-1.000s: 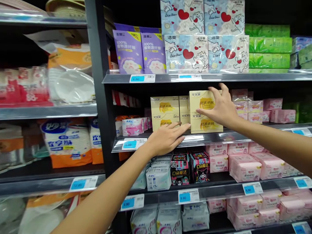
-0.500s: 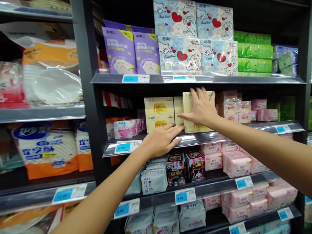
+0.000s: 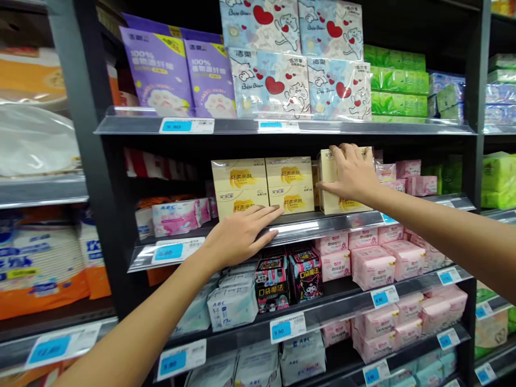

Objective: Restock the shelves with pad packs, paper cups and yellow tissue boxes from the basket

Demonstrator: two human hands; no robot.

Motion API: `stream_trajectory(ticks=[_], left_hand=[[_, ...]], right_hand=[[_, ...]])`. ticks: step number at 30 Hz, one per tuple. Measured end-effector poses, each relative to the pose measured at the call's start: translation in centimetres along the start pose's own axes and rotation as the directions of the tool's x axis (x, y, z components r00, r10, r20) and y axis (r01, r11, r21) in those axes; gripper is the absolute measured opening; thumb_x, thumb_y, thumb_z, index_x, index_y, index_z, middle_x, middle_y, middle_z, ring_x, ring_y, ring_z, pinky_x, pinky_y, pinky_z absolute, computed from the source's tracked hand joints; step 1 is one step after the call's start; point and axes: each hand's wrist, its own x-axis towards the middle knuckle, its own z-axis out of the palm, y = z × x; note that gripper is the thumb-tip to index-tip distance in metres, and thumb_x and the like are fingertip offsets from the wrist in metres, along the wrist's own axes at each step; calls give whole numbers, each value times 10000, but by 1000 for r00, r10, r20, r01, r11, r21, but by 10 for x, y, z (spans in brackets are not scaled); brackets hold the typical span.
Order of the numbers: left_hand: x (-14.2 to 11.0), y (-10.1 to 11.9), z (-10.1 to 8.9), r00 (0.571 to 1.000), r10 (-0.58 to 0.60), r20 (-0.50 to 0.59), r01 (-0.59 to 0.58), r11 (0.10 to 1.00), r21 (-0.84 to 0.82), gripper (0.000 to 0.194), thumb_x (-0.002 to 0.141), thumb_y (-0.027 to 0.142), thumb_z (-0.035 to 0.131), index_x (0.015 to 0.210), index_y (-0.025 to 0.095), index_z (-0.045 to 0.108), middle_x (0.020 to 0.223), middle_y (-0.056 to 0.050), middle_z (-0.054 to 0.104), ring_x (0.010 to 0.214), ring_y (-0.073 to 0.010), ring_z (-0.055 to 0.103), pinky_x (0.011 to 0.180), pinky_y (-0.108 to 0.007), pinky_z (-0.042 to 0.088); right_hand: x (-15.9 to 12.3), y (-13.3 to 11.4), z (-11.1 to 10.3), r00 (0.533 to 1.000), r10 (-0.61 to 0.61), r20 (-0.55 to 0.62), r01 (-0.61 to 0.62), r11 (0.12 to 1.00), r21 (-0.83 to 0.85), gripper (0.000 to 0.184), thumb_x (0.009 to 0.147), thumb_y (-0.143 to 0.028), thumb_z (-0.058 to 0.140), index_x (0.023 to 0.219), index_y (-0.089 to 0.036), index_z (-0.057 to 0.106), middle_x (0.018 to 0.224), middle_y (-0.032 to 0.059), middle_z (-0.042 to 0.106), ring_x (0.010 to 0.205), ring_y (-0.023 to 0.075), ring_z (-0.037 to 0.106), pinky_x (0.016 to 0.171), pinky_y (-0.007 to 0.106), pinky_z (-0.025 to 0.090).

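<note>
My right hand lies with spread fingers flat on the front of a stack of two pale yellow packs at the right of the middle shelf. Beside them to the left stand more yellow packs in two stacks. My left hand rests palm down, fingers stretched out, on the clear front rail of that shelf, just below the left stacks. Neither hand grips anything.
Pink packs fill the shelves at the lower right. Heart-printed tissue packs, purple bags and green packs stand on the shelf above. A black upright separates the left bay with plates and orange bags.
The view has swung to the right, so the shelves shifted left in the picture. My right hand has slid the yellow stack rightward, away from the other stacks. My left hand stayed on the rail.
</note>
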Motion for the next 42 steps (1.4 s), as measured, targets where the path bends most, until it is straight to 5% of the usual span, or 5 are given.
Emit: stream_trajectory(ticks=[10,14,18,28,42], left_hand=[[9,-8,9,962,-265,-59,261,963,-67,671,1013,619,269,1449,192,546,1450,-101,608,1358,-304,535,1150,-480,438],[26,-12,12,918,-379,-116,378,925,-34,678,980,595,319,1438,146,538,1505,-175,509,1410,-359,459,1200,-524,356],[50,-13,11,848,-506,-156,524,845,109,706,923,576,428,1477,143,493,1562,-228,384,1481,-442,335,1195,-572,334],[133,-10,-16,776,-624,-88,628,754,195,1093,769,750,626,1638,241,202,1711,-179,126,1525,-520,140,1126,-754,291],[123,-39,-10,797,-600,-66,597,767,233,1036,757,772,606,1562,176,338,1555,-226,404,1438,-484,344,1153,-614,359]], right_hand=[[19,48,-1,948,-255,190,254,967,32,1184,689,-651,802,1597,-87,293,1615,232,399,1445,440,401,1194,587,314],[19,46,6,963,-181,198,173,983,58,1184,674,-693,810,1619,-211,284,1593,234,412,1415,504,401,1139,730,289],[21,43,13,954,-166,249,136,982,135,1211,687,-669,822,1640,-223,222,1592,253,388,1452,491,361,1113,630,407],[33,52,33,941,-145,307,104,984,147,1213,692,-639,835,1643,-222,209,1641,232,327,1484,477,319,1142,659,378],[36,60,51,955,-151,257,110,980,166,1222,656,-654,846,1635,-243,240,1638,210,339,1468,486,335,1131,664,391]])
